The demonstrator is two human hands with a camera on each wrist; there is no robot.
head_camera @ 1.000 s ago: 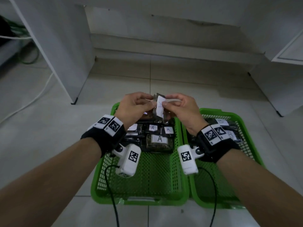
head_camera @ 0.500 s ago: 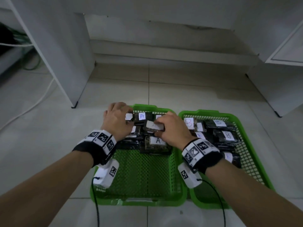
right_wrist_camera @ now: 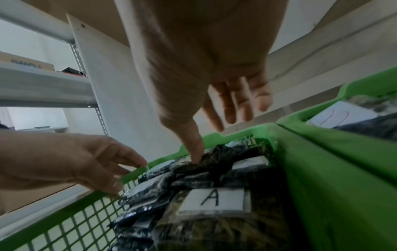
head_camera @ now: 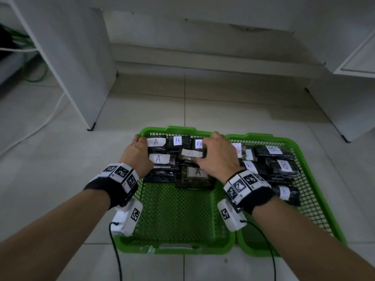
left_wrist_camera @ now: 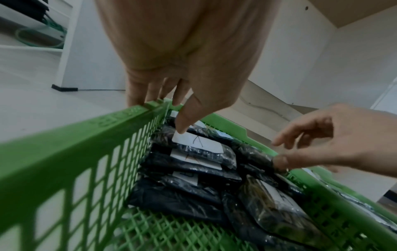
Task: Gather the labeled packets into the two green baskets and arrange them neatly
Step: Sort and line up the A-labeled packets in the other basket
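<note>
Two green baskets stand side by side on the floor. The left basket (head_camera: 174,248) holds several dark packets with white "A" labels (head_camera: 156,141) at its far end. One "A" packet (head_camera: 191,153) lies tilted on top of them. The right basket (head_camera: 324,220) holds several "B" packets (head_camera: 284,165). My left hand (head_camera: 142,145) is at the left basket's far left corner, with its fingers over the rim (left_wrist_camera: 133,110) and its thumb touching an "A" label (left_wrist_camera: 197,142). My right hand (head_camera: 211,147) is at the far right. Its thumb presses a crumpled packet (right_wrist_camera: 206,163) and its fingers are spread straight.
White cabinet panels stand on the tiled floor to the left (head_camera: 67,63) and right (head_camera: 345,110) of the baskets, with a low step (head_camera: 203,55) behind. A white cable (head_camera: 40,126) runs across the floor at the left. The near halves of both baskets show bare mesh (head_camera: 174,209).
A second ago both hands held one labelled packet raised over the left basket. That packet now lies on the pile, and the hands have let go and spread to the basket's far corners.
</note>
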